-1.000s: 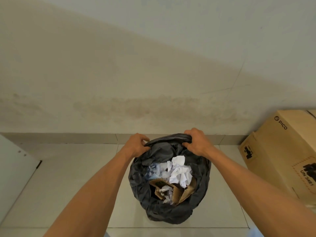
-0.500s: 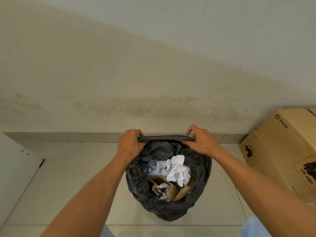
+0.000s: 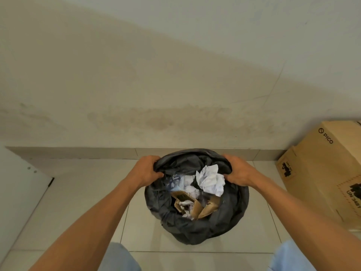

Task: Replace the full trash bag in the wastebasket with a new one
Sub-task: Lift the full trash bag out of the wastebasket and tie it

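Note:
A full black trash bag [image 3: 197, 229] stands on the tiled floor close to the wall, its mouth wide open. Inside lie crumpled white paper [image 3: 211, 180], torn cardboard pieces [image 3: 205, 208] and a bit of clear plastic. My left hand [image 3: 147, 171] grips the bag's rim on the left side. At the right side of the rim my right hand [image 3: 239, 173] grips it too. The wastebasket itself is hidden under the bag, so I cannot tell whether the bag sits in it.
A brown cardboard box [image 3: 324, 173] marked PICO stands on the floor to the right, near the bag. The stained wall [image 3: 175, 94] and its skirting run just behind the bag. A white panel [image 3: 17, 188] edges the left.
Both hands slid from the far edge of the rim, where they held it pulled flat and taut, to its left and right sides. The bag's mouth now gapes rounder.

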{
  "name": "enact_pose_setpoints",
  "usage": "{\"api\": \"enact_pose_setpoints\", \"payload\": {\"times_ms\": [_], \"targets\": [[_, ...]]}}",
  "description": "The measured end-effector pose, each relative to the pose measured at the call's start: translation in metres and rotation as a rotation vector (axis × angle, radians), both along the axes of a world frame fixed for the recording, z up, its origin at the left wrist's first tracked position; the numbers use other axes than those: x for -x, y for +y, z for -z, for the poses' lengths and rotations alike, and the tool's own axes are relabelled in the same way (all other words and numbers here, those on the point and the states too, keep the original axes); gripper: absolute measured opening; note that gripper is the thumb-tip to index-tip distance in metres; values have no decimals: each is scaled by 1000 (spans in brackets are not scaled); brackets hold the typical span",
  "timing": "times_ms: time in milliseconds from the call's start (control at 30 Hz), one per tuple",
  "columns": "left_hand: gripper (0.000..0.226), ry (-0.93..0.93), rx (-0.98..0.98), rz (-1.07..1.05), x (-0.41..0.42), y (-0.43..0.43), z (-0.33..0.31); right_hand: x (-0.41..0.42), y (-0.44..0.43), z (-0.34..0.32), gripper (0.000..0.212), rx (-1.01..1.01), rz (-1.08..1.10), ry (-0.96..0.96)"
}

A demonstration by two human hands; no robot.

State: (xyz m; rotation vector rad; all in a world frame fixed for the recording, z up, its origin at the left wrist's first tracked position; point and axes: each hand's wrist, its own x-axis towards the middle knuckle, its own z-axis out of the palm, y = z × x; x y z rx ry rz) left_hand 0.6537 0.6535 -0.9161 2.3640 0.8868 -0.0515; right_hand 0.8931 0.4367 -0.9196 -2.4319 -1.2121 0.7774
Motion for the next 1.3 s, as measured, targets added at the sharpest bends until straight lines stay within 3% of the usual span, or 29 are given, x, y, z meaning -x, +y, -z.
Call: {"api": "enact_pose_setpoints", "payload": {"times_ms": [167, 233, 333, 500, 700, 833, 1033, 1300], "targets": [[23, -83, -155, -117, -16, 0, 3, -1, 19, 3, 44, -108, 93, -87], [24, -125, -179, -155, -18, -1, 5, -1, 24, 1, 50, -157, 149, -86], [42, -132, -84, -174, -11, -1, 5, -3, 21, -4, 69, -158, 245, 64], [70, 31, 121, -125, 8, 5, -2, -13, 3, -8, 52, -39, 286, 189], [71, 23, 111, -102, 11, 6, -3, -14, -11, -12, 90, 122, 262, 375], [62, 8, -66, -127, 7, 2, -7, -11, -11, -13, 81, 63, 212, 161], [32, -124, -184, -146, -7, -5, -27, -6, -4, -18, 40, -166, 122, -247], [20, -331, -223, -285, -31, -12, -55, 9, 8, -43, 16, -472, 28, -329]]}}
